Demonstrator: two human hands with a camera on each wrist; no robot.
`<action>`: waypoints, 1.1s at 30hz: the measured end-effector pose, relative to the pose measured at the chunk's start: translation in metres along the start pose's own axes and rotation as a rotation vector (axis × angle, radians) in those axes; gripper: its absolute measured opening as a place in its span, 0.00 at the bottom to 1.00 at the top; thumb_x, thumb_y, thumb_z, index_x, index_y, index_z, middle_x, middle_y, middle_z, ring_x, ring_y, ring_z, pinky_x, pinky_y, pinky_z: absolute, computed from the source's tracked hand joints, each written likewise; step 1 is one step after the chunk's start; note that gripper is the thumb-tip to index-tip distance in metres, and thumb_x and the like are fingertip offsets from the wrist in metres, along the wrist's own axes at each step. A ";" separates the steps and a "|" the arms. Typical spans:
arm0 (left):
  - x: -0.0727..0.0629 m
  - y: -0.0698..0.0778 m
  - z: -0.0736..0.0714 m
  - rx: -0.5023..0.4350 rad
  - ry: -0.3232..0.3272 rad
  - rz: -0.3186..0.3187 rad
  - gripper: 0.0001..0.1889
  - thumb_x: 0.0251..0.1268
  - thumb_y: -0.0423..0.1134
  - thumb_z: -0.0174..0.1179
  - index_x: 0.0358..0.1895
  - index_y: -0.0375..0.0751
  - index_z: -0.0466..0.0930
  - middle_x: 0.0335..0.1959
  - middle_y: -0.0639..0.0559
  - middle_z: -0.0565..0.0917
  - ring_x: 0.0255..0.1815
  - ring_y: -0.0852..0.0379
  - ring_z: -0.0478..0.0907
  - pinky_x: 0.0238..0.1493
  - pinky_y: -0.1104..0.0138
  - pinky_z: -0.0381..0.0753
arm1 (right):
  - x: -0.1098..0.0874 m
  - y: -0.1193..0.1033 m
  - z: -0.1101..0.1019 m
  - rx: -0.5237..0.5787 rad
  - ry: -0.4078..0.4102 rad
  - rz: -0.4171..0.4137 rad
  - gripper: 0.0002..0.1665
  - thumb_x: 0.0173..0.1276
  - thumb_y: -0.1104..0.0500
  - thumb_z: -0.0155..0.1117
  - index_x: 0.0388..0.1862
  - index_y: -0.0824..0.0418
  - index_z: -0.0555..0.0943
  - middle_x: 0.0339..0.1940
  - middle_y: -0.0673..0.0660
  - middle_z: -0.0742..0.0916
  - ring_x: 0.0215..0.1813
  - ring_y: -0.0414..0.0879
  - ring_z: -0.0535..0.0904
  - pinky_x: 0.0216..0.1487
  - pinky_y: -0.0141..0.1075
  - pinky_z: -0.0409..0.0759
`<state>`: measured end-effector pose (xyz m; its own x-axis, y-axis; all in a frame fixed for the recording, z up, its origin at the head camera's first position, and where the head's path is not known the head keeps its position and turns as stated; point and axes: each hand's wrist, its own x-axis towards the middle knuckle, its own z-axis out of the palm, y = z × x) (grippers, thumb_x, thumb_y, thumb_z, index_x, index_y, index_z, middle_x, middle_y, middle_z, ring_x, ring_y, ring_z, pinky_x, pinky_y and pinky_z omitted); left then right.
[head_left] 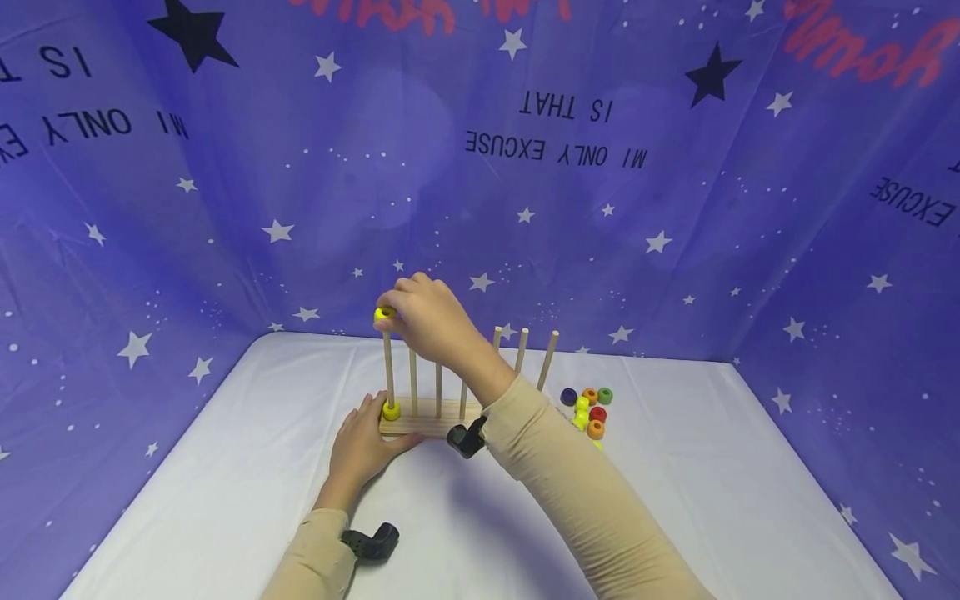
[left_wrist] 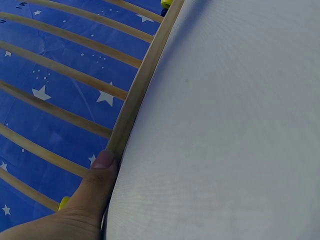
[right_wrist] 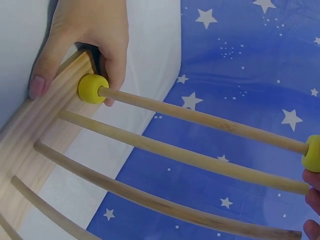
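My right hand (head_left: pixel 433 321) pinches a yellow bead (head_left: pixel 382 316) at the top of the leftmost wooden peg. In the right wrist view that bead (right_wrist: pixel 314 154) surrounds the peg's tip, with fingertips (right_wrist: pixel 312 200) against it. Down at the foot of the same peg sits another yellow bead (right_wrist: pixel 89 89), resting on the wooden base (head_left: pixel 431 427). My left hand (head_left: pixel 358 450) grips the base's left end, thumb along the front edge and fingers around the far side. Several bare pegs (right_wrist: pixel 185 155) stand in a row beside the beaded one.
Loose beads lie on the white table right of the base: a dark blue one (head_left: pixel 568 397), a green one (head_left: pixel 605 396), a red one (head_left: pixel 597 413), plus orange and yellow ones. A star-patterned blue cloth (head_left: pixel 480 208) rises behind and at both sides.
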<state>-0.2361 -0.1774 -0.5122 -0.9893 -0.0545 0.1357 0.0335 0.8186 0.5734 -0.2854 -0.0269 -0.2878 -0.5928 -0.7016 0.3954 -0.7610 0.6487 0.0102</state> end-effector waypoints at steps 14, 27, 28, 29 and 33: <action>0.001 0.000 0.001 -0.006 0.003 0.010 0.58 0.46 0.74 0.66 0.76 0.39 0.58 0.76 0.35 0.62 0.79 0.36 0.55 0.79 0.43 0.53 | -0.002 0.002 0.008 0.008 0.034 -0.009 0.19 0.67 0.40 0.64 0.49 0.49 0.86 0.39 0.43 0.85 0.39 0.41 0.72 0.42 0.32 0.71; 0.000 -0.001 0.001 0.003 0.009 0.004 0.58 0.47 0.74 0.66 0.76 0.40 0.58 0.76 0.32 0.61 0.78 0.34 0.56 0.78 0.41 0.56 | -0.002 0.002 0.009 -0.019 0.023 0.015 0.21 0.64 0.36 0.65 0.46 0.47 0.87 0.40 0.43 0.87 0.39 0.40 0.73 0.42 0.33 0.73; 0.000 0.000 0.001 0.003 0.012 0.006 0.58 0.47 0.74 0.66 0.76 0.40 0.59 0.76 0.32 0.62 0.78 0.34 0.56 0.78 0.41 0.56 | -0.002 0.002 0.009 -0.020 0.017 0.017 0.21 0.64 0.36 0.65 0.46 0.47 0.87 0.40 0.43 0.87 0.39 0.40 0.73 0.42 0.33 0.73; 0.000 0.000 0.001 0.002 0.015 0.007 0.58 0.47 0.74 0.66 0.75 0.39 0.59 0.76 0.32 0.62 0.78 0.34 0.56 0.78 0.41 0.56 | -0.002 0.002 0.009 -0.017 0.014 0.018 0.21 0.64 0.36 0.65 0.47 0.47 0.87 0.40 0.43 0.87 0.40 0.41 0.74 0.42 0.33 0.73; 0.000 0.000 0.001 0.001 0.018 0.006 0.58 0.47 0.73 0.66 0.75 0.39 0.59 0.75 0.33 0.64 0.78 0.35 0.57 0.78 0.42 0.56 | -0.004 0.002 0.009 -0.011 0.016 0.017 0.21 0.64 0.37 0.65 0.46 0.47 0.87 0.40 0.44 0.87 0.39 0.41 0.73 0.42 0.33 0.73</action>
<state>-0.2365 -0.1765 -0.5133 -0.9862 -0.0598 0.1542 0.0397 0.8195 0.5717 -0.2873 -0.0257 -0.2974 -0.6014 -0.6857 0.4101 -0.7477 0.6639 0.0138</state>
